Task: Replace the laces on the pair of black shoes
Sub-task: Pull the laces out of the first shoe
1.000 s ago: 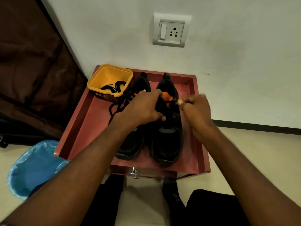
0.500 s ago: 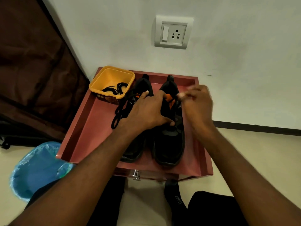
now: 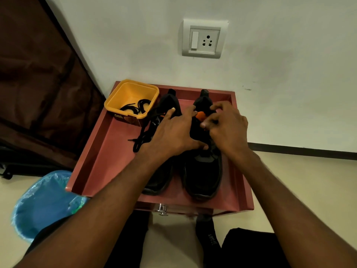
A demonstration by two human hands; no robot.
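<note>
- Black right shoe [image 3: 202,171] under both hands, toe toward the camera, standing on the reddish bench [image 3: 104,151] beside its twin.
- Left hand [image 3: 173,136] laid across the gap between the two shoes, fingers spread and fairly straight, thumb down on the right shoe's upper, fingertips reaching toward the orange patch [image 3: 200,115] near its tongue.
- Right hand [image 3: 228,128] over the upper part of the right shoe, fingers curled, thumb and forefinger drawn together just beside the orange patch; cannot tell whether a lace end sits in the pinch, too dark and blurred.
- Left shoe [image 3: 160,180] touching or nearly touching the right one, partly hidden by the left forearm, heel toward the wall.
- Loose black lace [image 3: 142,138] trailing from the left shoe onto the bench surface, looped beside the left wrist.
- Yellow tub [image 3: 133,93] at the far left corner of the bench, just beside the left shoe's heel, with coiled black laces [image 3: 138,107] inside.
- Raised rim around the bench, metal knob [image 3: 162,209] at its near front edge.
- White wall behind, with a switch-and-socket plate [image 3: 204,38] above the shoes.
- Blue bin [image 3: 44,204] with a plastic liner on the floor to the left, below the bench.
- Dark brown fabric [image 3: 36,84] hanging at far left.
- Black sock [image 3: 209,238] and dark trousers low in view.
</note>
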